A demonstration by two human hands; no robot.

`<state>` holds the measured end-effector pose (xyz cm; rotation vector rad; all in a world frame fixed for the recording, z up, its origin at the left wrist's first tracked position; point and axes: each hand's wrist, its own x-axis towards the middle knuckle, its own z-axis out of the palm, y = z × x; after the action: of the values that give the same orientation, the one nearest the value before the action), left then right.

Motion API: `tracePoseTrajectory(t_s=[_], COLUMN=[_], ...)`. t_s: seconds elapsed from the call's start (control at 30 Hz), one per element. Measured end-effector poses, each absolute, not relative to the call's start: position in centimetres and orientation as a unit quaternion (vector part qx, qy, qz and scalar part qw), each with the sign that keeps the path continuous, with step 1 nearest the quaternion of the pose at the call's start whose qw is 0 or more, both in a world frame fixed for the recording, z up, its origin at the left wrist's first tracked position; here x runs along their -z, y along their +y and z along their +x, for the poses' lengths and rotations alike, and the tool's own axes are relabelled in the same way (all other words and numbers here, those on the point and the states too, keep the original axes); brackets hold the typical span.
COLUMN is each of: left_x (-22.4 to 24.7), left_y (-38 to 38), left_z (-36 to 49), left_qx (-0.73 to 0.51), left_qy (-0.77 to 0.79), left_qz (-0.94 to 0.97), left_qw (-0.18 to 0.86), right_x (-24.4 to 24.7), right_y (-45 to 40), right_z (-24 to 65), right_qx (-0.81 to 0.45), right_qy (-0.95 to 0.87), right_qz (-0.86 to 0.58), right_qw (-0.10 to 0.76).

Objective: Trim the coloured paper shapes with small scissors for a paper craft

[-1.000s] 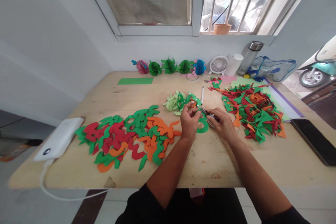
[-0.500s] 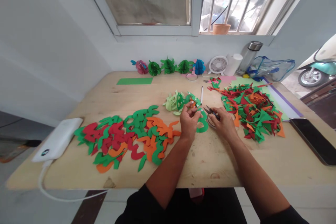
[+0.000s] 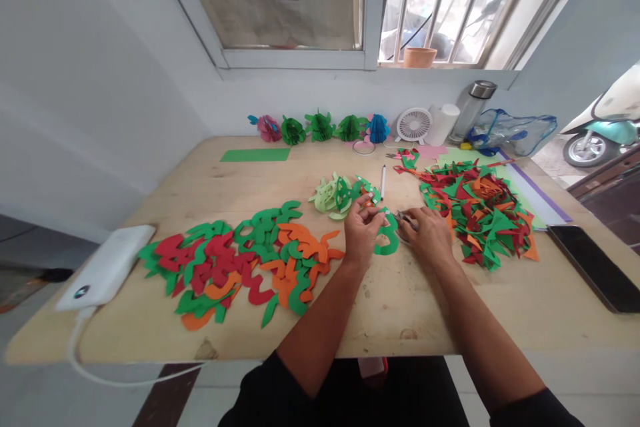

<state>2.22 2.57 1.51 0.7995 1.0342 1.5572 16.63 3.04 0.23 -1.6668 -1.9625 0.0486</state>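
My left hand (image 3: 364, 227) is closed in a pinch on the top of a curvy green paper cutout (image 3: 387, 245), shaped like a 3, which hangs down beside the fingers. To its right, my right hand (image 3: 426, 233) is curled around a small pair of scissors (image 3: 403, 217), held low by the tabletop with most of it hidden by the fingers. A round rim, partly covered, shows under that hand. Just beyond my left hand lie pale green cutouts (image 3: 325, 195) and green pieces with white squares (image 3: 344, 193).
Left of my hands spreads a heap of red, green and orange cutouts (image 3: 220, 253). Paper scraps (image 3: 485, 207) are piled on the right, near a phone (image 3: 595, 267). A white marker (image 3: 383, 181), green strip (image 3: 255, 155), small fan (image 3: 414, 125) and power bank (image 3: 107, 265) also lie around.
My right hand has turned and lowered the scissors, so their blades no longer point up toward the left. My left hand stays nearly still with the green cutout.
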Motion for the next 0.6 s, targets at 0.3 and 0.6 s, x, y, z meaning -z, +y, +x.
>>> tracePoseTrajectory(t_s=[0.3,0.6], left_x=[-1.1,-0.4], left_y=[2.5,2.4], left_z=[2.2,2.5], left_qx=[-0.618,-0.593], left_qy=[0.434,0.434], left_qz=[0.389,0.45], left_qw=[0.527,0.508], right_x=[-2.4,-2.3], right_y=[2.2,2.2], right_z=[15.3,14.9], right_qx=[-0.322,-0.323], right_qy=[-0.652,-0.635], right_qz=[-0.542,-0.55], right_qw=[0.42,0.435])
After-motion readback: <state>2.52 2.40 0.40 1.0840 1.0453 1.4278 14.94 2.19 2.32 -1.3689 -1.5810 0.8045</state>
